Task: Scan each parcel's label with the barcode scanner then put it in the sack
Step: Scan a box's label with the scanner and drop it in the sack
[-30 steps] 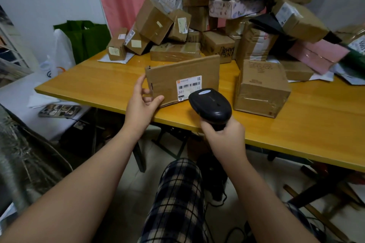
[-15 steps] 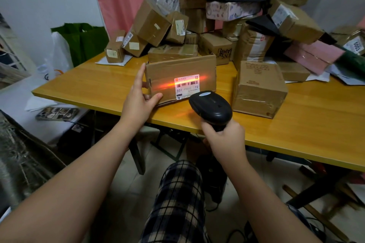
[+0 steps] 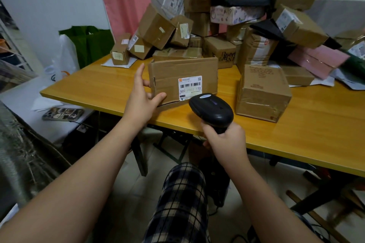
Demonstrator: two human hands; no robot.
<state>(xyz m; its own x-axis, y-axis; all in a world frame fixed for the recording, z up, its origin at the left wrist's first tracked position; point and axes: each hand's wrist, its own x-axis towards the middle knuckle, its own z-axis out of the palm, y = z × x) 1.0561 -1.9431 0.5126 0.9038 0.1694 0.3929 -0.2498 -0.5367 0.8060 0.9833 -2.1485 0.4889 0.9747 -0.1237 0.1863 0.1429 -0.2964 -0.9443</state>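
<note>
A flat brown cardboard parcel [image 3: 173, 73] stands on edge near the front of the wooden table [image 3: 296, 134]. Its white barcode label [image 3: 190, 87] faces me. My left hand [image 3: 143, 100] holds the parcel's left end, thumb on the front face and fingers behind it. My right hand [image 3: 227, 142] grips the handle of a black barcode scanner [image 3: 212, 109], whose head points at the label from just below and right of it. No red scan light shows on the label. No sack is clearly identifiable.
A cube-shaped brown box [image 3: 262, 92] sits right of the held parcel. Several stacked boxes and mailers [image 3: 223, 25] fill the back of the table. A green bag [image 3: 88, 43] and white plastic bag [image 3: 65, 61] stand at left. A phone [image 3: 63, 113] lies on a low white surface.
The red scan line that lit the label half a second ago is gone. The parcel and both hands have hardly moved.
</note>
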